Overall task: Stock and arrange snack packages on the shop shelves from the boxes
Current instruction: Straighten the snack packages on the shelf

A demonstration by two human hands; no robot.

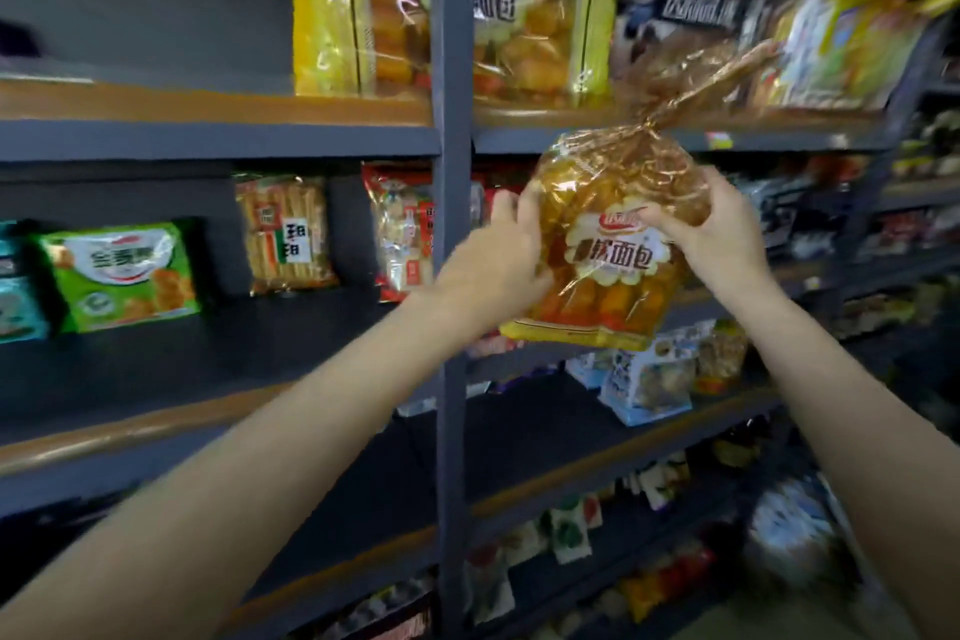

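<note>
I hold a clear yellow bag of small bread rolls [608, 244] in the air in front of the shelf upright, its tied top pointing up and right. My left hand [498, 255] grips its left side and my right hand [722, 234] grips its right side near the label. Two bags of the same bread [540, 5] stand on the upper shelf [218, 104] just above.
A grey steel upright [452, 172] splits the shelving. On the middle shelf stand a green packet [122, 273], a rice cracker pack [285, 234] and a red-white pack [402, 234]. Darker packs [691, 10] and more snacks fill the right-hand and lower shelves.
</note>
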